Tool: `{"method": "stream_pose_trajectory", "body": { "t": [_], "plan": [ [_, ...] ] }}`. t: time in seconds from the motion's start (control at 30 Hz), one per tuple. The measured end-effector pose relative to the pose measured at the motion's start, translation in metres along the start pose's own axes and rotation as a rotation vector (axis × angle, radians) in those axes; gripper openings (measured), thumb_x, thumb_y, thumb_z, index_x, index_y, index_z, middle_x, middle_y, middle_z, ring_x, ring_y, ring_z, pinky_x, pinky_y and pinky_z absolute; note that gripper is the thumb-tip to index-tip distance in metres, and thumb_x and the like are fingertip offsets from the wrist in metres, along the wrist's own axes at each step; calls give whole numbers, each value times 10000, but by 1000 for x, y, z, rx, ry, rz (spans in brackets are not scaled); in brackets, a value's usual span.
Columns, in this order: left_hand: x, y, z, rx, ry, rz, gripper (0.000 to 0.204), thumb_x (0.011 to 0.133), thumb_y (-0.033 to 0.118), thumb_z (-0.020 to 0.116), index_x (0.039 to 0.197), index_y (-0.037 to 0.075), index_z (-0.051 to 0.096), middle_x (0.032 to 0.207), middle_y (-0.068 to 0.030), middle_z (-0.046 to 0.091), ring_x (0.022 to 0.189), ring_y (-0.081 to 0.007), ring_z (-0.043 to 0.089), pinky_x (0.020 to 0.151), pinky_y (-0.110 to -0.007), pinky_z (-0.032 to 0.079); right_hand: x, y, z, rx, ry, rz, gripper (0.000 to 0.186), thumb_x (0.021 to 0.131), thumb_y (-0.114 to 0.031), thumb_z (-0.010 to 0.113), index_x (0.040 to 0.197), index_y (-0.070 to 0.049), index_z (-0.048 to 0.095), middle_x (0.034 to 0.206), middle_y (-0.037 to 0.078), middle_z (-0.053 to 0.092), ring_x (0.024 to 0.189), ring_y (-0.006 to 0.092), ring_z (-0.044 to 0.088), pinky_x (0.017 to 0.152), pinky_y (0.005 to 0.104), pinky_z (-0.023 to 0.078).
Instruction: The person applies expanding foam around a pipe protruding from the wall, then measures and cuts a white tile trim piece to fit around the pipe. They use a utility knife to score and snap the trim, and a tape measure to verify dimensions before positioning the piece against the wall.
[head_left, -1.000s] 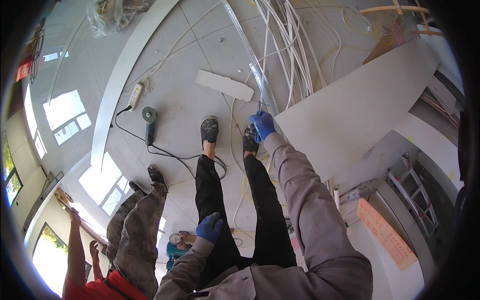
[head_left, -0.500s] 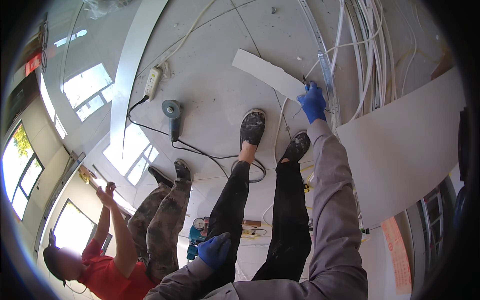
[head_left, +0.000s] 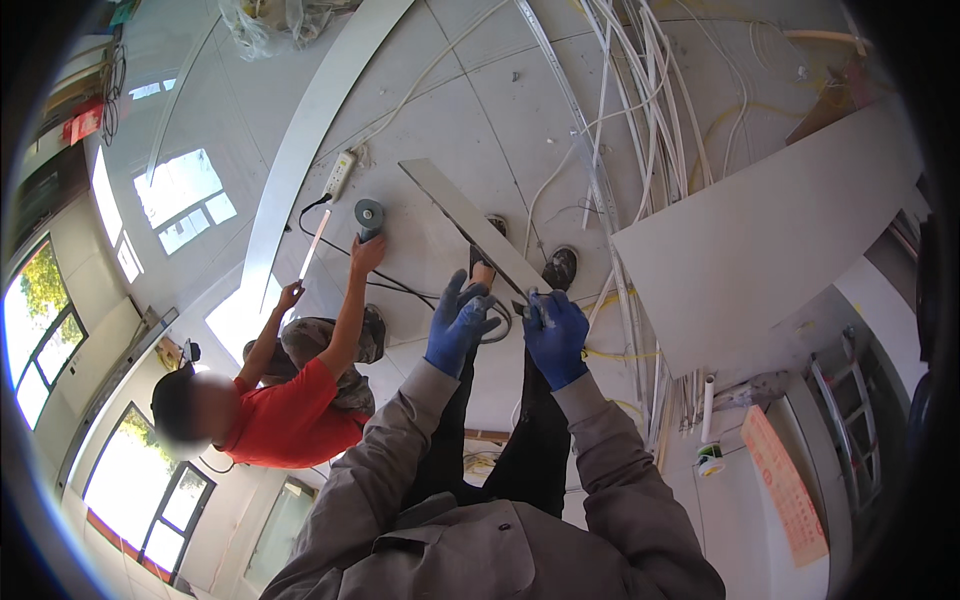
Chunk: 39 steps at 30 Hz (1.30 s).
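Gripping the near end of a narrow white board strip (head_left: 470,225) in the gloved right hand (head_left: 556,328), fingers curled around the edge. Slanting it above the tiled floor (head_left: 440,130), far end toward the power strip (head_left: 340,175). Holding the left hand (head_left: 462,325) loose, fingers parted, just left of the near end — apparently free of any grip. Unable to identify a small dark piece (head_left: 520,308) by the right fingertips. Noting at left a crouched co-worker (head_left: 310,420) in red — one hand at an angle grinder (head_left: 369,216), another around a thin light strip (head_left: 315,245). Noting at right a large white panel (head_left: 760,240).
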<state>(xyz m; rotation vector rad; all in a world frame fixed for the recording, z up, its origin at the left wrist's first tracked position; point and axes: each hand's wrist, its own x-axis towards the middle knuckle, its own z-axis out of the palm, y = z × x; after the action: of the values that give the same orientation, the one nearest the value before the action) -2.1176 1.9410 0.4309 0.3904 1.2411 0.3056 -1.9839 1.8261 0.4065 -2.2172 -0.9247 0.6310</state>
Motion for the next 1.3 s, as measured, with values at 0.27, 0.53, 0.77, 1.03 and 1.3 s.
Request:
{"method": "stream_pose_trajectory", "body": {
  "t": [0.27,0.53,0.77,1.03,1.3],
  "plan": [
    [-88,60,86,156,-226,82,338,880,5,651,1214,-29,613,1084,-100,699,970,-219,682,891,-343,538,-103,-125,-139,216,-39,49,199,824,-98,709,1018,-94,667,925,115,634,772,295,650,701,386,539],
    [-137,148,142,454,-677,-95,390,869,64,700,1248,18,622,1087,-91,706,892,-214,709,692,-339,569,-303,-99,-236,735,591,940,287,913,-70,687,1186,0,634,811,14,634,632,65,581,559,229,497],
    [-180,120,218,435,-824,-208,389,884,-4,663,1269,10,607,1182,-114,689,1117,-273,668,987,-420,541,-484,-92,-214,856,1062,1245,326,873,-72,709,1181,9,637,776,54,647,505,104,568,423,229,424],
    [-246,-29,276,512,-1061,-277,412,897,-27,616,1304,-19,560,1233,-167,660,1180,-318,637,1044,-454,518,-590,-77,-190,1057,1234,1319,336,856,-67,709,1163,35,617,823,94,667,530,156,620,439,272,474],
    [-428,-241,299,1381,-1231,92,432,847,197,788,1221,19,666,976,-43,721,837,-120,653,708,-295,528,-778,114,-178,1835,1058,1063,150,845,10,611,972,-64,582,738,52,592,566,196,585,502,353,509]
  ]
}}
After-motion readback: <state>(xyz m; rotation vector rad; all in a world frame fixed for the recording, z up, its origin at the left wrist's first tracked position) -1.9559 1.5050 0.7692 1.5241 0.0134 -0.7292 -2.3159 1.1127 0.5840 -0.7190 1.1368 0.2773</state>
